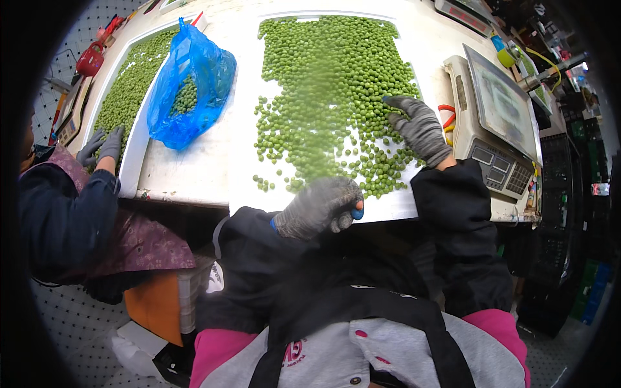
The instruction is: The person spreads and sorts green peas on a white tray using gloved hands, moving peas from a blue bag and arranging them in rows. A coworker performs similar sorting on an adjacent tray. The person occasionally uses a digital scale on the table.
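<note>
Peas (362,64) crowd your tray (391,208), plenty seemingly left; left hand (317,205) curls its fingers (contents hidden), right hand (420,127) spreads open.

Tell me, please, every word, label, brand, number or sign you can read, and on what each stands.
Grey top: pink lettering, which I won't copy out.
Right scale: keypad markings too small to read.
Left scale: likewise too small.
Black apron: white marks too small.
Red-panelled device: too blurred.

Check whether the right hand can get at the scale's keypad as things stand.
Probably yes: the right hand is at the peas, just left of the scale, and nothing visible covers the keypad.
</note>
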A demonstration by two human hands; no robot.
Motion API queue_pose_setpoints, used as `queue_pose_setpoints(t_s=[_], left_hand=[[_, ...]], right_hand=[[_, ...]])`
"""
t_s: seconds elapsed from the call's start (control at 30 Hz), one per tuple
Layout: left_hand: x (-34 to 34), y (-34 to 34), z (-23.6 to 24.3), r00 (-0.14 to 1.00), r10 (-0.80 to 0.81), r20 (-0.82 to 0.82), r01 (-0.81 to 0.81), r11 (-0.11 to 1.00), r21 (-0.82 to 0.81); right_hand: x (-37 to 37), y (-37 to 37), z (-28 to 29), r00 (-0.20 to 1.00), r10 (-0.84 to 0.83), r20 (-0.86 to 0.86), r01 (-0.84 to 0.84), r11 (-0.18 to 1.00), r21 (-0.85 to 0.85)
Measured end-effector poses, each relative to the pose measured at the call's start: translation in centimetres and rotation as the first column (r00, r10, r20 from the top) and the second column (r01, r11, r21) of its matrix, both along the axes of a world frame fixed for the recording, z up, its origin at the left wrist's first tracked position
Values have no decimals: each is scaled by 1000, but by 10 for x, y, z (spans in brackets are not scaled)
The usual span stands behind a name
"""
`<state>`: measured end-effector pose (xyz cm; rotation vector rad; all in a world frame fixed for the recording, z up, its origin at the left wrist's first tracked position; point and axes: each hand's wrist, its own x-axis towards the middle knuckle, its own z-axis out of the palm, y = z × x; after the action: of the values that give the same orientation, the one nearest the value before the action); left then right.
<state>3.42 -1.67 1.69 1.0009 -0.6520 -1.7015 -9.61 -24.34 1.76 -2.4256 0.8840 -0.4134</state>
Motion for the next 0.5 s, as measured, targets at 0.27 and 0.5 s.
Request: queue_pose_setpoints(t_s=[0.27, 0.5], left_hand=[[2, 0, 8, 998, 66, 17, -67, 997, 28], [5, 1, 9, 998, 58, 14, -59, 997, 47]], right_hand=[[68, 2, -7, 834, 64, -548, -222, 948, -227], [-3, -16, 8, 933, 335, -130, -292, 918, 270]])
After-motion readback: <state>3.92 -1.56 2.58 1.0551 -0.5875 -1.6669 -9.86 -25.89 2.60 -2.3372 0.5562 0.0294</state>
